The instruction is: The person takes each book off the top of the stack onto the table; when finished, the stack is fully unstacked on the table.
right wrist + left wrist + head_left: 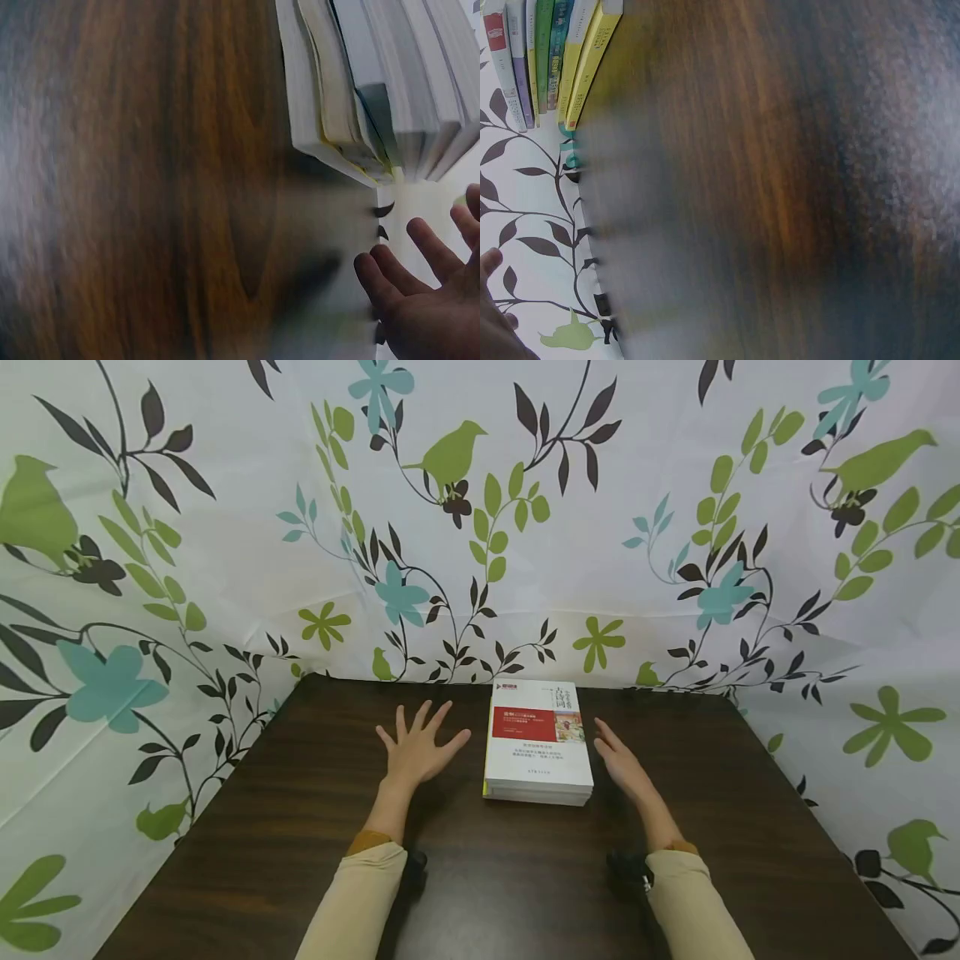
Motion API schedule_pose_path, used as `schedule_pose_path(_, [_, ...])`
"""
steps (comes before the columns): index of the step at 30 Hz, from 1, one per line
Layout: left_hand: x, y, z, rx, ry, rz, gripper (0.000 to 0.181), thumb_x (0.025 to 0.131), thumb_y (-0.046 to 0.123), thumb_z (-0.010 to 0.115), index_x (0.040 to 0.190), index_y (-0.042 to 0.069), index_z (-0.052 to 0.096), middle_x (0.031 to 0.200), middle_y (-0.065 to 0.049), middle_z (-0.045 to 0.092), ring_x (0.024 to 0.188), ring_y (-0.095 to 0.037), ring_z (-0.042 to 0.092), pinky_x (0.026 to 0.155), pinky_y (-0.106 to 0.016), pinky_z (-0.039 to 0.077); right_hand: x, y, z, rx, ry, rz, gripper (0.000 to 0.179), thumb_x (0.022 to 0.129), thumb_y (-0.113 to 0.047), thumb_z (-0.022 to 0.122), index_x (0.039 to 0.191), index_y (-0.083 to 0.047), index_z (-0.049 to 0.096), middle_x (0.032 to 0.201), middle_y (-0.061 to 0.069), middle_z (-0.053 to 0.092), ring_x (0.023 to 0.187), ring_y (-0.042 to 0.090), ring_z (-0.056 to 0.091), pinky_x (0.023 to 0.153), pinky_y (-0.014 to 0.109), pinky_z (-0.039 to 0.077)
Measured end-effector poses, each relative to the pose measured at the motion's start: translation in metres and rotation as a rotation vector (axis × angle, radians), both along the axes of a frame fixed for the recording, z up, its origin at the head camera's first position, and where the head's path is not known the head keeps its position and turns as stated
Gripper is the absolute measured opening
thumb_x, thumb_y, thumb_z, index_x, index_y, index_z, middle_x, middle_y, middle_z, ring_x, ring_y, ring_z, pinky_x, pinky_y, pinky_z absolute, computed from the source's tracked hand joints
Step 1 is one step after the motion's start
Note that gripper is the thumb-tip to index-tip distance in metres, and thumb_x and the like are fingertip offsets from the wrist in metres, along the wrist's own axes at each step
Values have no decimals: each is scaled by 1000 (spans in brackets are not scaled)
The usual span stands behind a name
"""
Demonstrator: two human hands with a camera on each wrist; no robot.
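Note:
A stack of several books (538, 752) lies near the far edge of the table, topped by a white cover with a red band. Their coloured spines (544, 60) show in the left wrist view, and the white page edges (405, 82) in the right wrist view. To the left of the stack my left hand (417, 750) is held with fingers spread, apart from the books. My right hand (624, 767) is close to the stack's right side, fingers extended and holding nothing; in the right wrist view a gap separates it from the books.
The dark wooden table (480, 885) runs up to a white cloth backdrop (570, 552) printed with leaves, birds and flowers. The backdrop also rises along both sides. Dark wrist-worn devices (628, 864) sit below the sleeves.

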State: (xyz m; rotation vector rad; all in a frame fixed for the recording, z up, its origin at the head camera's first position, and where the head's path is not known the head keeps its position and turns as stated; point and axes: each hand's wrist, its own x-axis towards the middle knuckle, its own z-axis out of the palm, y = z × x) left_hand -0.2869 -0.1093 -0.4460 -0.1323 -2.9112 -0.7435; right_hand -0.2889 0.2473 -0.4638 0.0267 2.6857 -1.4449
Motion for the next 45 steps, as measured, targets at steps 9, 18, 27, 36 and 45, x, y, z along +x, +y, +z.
schedule_pose_path(9, [1,2,6,29,-24,-16,80,86,79,39,154,41,25,162,-5,23,149,-46,-3,110,-75,0,-8,-14,-2,-121,-100,-4,53,107,-24,28,158,-13,16,163,20,13,149,41,9,118,61,10])
schedule_pose_path(18, [3,10,5,240,-155,-54,78,87,76,41,152,34,34,151,-13,43,136,-42,42,102,-71,33,-8,-21,-1,-226,-150,-1,54,106,-21,32,158,-12,16,162,21,13,150,40,6,118,60,10])
schedule_pose_path(27, [3,39,-1,414,-335,-87,96,85,70,54,149,0,38,146,-25,46,136,-40,43,108,-57,38,-8,-19,-5,-305,-182,-13,55,106,-21,32,158,-16,15,163,19,9,150,39,4,118,60,8])
schedule_pose_path(36, [-4,58,-21,506,-315,-214,66,85,45,72,127,-4,59,100,-12,70,81,-18,62,71,-30,52,-7,-18,-5,-362,-217,-13,55,106,-20,30,159,-17,12,164,18,3,150,40,3,118,60,11])
schedule_pose_path(45, [-7,62,-25,672,-389,-177,47,90,26,69,123,-7,62,96,-13,70,75,-15,62,66,-27,52,-5,-20,-7,-382,-210,10,55,106,-18,28,159,-18,11,163,20,9,145,41,21,116,60,23])
